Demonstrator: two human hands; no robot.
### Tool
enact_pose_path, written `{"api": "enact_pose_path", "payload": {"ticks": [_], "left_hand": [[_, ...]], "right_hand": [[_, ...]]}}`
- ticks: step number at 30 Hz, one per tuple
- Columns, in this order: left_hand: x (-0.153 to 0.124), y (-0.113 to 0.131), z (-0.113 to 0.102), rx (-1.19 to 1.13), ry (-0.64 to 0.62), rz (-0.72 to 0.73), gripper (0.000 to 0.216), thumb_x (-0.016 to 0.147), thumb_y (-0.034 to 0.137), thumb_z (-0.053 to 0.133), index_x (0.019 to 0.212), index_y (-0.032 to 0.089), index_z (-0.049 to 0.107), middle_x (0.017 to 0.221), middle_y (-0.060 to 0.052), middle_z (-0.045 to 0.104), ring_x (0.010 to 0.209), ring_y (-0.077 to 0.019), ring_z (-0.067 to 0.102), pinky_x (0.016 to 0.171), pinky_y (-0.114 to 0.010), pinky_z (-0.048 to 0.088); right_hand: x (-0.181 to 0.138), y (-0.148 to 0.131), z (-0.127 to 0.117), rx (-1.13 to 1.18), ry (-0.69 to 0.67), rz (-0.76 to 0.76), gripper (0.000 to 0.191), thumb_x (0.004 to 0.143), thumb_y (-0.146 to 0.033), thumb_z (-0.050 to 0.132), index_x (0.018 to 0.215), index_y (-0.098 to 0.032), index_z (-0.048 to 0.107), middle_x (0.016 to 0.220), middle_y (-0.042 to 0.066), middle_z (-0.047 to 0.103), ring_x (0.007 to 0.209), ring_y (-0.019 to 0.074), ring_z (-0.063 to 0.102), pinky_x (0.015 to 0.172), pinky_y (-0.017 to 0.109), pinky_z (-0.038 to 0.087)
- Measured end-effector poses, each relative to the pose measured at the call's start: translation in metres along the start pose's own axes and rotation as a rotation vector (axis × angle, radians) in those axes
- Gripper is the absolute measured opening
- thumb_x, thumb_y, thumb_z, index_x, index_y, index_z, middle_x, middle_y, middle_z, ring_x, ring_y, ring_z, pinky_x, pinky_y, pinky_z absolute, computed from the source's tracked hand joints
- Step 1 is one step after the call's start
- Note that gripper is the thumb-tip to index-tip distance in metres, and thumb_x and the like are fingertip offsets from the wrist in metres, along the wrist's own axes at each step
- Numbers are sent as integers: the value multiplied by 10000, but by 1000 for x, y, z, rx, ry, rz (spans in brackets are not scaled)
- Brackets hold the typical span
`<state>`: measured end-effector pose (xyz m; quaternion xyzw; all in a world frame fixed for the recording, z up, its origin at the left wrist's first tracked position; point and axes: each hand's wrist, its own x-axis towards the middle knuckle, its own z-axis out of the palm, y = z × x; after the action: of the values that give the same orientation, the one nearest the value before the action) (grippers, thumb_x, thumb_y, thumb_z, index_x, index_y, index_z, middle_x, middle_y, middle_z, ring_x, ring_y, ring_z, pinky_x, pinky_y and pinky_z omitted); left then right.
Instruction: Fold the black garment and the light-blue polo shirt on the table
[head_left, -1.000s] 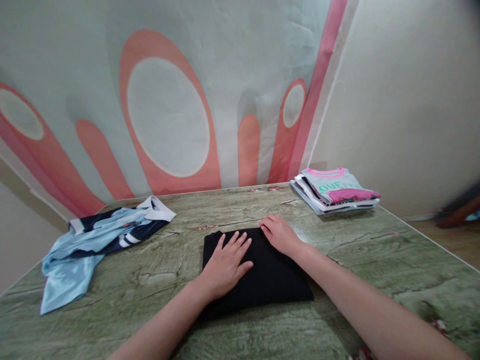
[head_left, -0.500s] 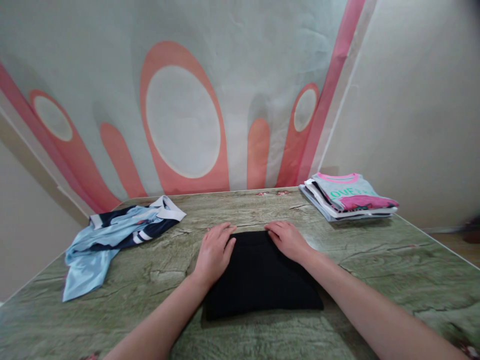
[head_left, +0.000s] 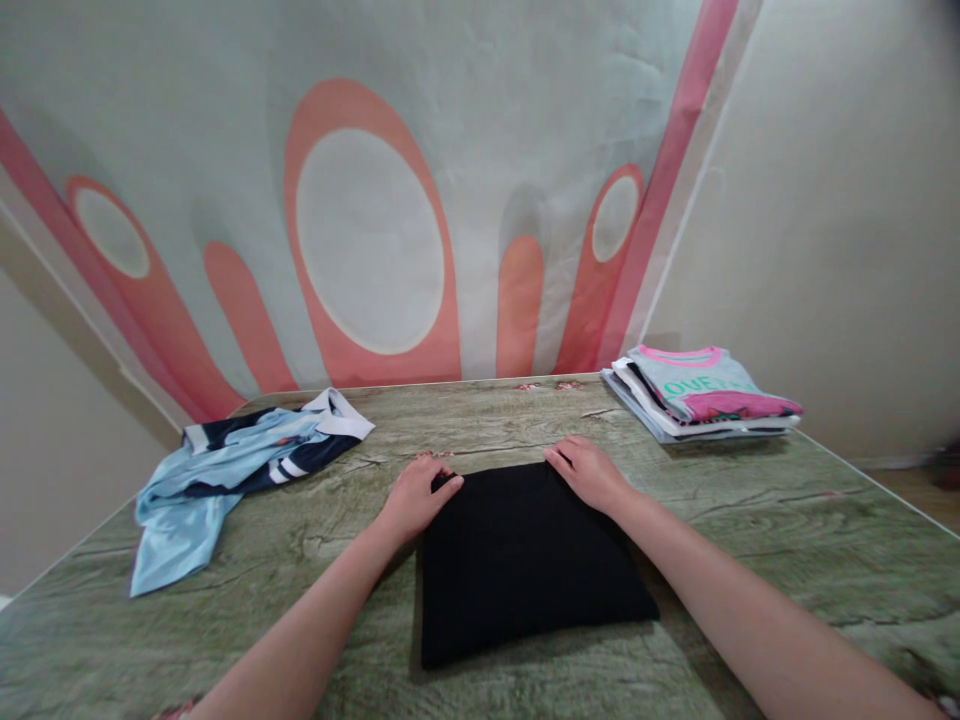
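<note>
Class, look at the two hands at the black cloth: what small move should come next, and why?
Probably pinch the black cloth at its two far corners and lift that edge slightly. The left hand is at the far left corner, the right hand at the far right, and the cloth lies nearly flat.

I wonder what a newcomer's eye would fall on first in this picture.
Probably the large coral shape with a pale oval, on the backdrop beyond the wood-patterned table. Next, perhaps the black folded garment, low and just right of centre. Then likely the pink-collared top crowning the folded stack at far right, or the rumpled light-blue and navy shirt at left.
</note>
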<state>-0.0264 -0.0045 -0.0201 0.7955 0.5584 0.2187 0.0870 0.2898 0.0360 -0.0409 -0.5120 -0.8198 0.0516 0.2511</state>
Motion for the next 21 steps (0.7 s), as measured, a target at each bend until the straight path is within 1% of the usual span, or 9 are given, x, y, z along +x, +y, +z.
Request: {"api": "enact_pose_path", "payload": {"ticks": [3, 9, 14, 16, 21], "left_hand": [[0, 0, 0, -6, -3, 5, 322, 923, 463, 460, 841, 199, 626, 885, -57, 637, 899, -234, 584, 848, -358, 436], [3, 3, 1, -15, -9, 0, 344, 941, 460, 415, 820, 205, 612, 879, -53, 648, 884, -228, 585, 826, -339, 428], [3, 0, -5, -5, -32, -27, 415, 929, 516, 405, 801, 201, 643, 852, -62, 644, 872, -233, 585, 818, -337, 420], [4, -2, -11, -13, -71, -32, 411, 903, 536, 441, 794, 199, 650, 823, -51, 642, 838, -224, 584, 781, -319, 421], [6, -4, -28, -112, -289, -77, 400, 845, 572, 504, 808, 196, 636, 788, -8, 635, 758, -192, 579, 661, -262, 384]], "right_hand": [[0, -2, -1, -36, -9, 15, 472, 1005, -455, 308, 704, -202, 568, 756, 43, 608, 774, 178, 570, 741, 279, 375], [-1, -4, -3, -67, -22, 63, 520, 1007, -491, 261, 683, -206, 551, 700, 30, 632, 680, 168, 562, 641, 272, 315], [0, -3, -4, -79, -24, 76, 541, 1008, -501, 244, 691, -203, 565, 734, 44, 659, 710, 176, 582, 650, 275, 308], [0, -2, -4, -81, -31, 74, 550, 1008, -503, 238, 689, -203, 571, 738, 47, 664, 713, 177, 586, 657, 275, 311], [2, 1, -6, -85, -56, 62, 546, 993, -527, 283, 670, -204, 582, 723, 46, 670, 689, 173, 585, 641, 273, 306]]}}
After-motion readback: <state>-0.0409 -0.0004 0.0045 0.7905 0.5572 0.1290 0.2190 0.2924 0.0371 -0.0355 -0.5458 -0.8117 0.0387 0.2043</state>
